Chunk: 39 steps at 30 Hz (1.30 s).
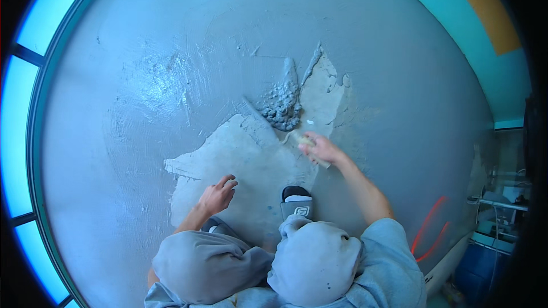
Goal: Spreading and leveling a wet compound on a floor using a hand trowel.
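My right hand (321, 149) is closed around the pale handle of a finishing trowel (265, 124). The long thin blade slants up to the left from the hand, against the near side of a lumpy heap of wet grey mortar (281, 106). My left hand (218, 195) hangs over the bare pale patch, holding nothing, its fingers loosely bent and a little apart. Between the heap and my feet lies that pale patch of floor (228, 154), ragged at its edges; a narrower strip of it runs up right of the heap.
Smoothed grey coating (399, 80) covers the floor all around, wet and shiny at the left. My knees are bent, with a grey slipper (297, 205) on the pale patch. Bright glazed panels (17, 142) line the left. A metal rack (502, 202) and blue bin (476, 265) stand far right.
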Each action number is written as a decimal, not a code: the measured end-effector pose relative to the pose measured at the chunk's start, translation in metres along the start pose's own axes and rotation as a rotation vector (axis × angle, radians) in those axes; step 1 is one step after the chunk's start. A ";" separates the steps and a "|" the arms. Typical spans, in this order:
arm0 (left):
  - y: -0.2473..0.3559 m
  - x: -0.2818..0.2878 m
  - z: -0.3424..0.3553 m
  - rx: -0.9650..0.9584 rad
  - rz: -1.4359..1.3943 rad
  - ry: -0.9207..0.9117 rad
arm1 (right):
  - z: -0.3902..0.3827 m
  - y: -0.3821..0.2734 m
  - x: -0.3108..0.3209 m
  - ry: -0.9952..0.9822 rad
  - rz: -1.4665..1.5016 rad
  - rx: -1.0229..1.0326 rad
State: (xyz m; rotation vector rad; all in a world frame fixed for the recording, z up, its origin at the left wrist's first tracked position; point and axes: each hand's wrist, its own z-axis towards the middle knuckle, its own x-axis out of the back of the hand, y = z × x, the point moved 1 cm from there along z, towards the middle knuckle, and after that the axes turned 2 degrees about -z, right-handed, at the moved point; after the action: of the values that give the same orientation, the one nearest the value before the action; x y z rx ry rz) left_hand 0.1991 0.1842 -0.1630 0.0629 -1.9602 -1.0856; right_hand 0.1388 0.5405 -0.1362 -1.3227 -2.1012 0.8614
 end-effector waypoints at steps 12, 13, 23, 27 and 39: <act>0.001 -0.039 0.022 0.087 0.468 0.115 | -0.019 0.020 0.122 0.267 0.073 -0.045; 0.002 -0.039 0.022 0.079 0.465 0.113 | -0.022 0.021 0.127 0.324 0.111 -0.041; 0.000 -0.043 0.018 0.140 0.492 0.049 | -0.060 0.027 0.101 0.663 0.308 0.064; -0.004 -0.049 0.016 0.137 0.468 0.045 | -0.047 0.018 0.077 0.629 0.282 0.091; -0.006 -0.053 0.018 0.149 0.468 0.042 | 0.080 -0.049 0.038 0.259 0.262 0.119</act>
State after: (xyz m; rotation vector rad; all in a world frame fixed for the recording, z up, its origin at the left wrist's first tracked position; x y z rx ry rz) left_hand 0.2174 0.2149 -0.2065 -0.2779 -1.8860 -0.6267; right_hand 0.0383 0.5398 -0.1508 -1.5749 -1.6792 0.8536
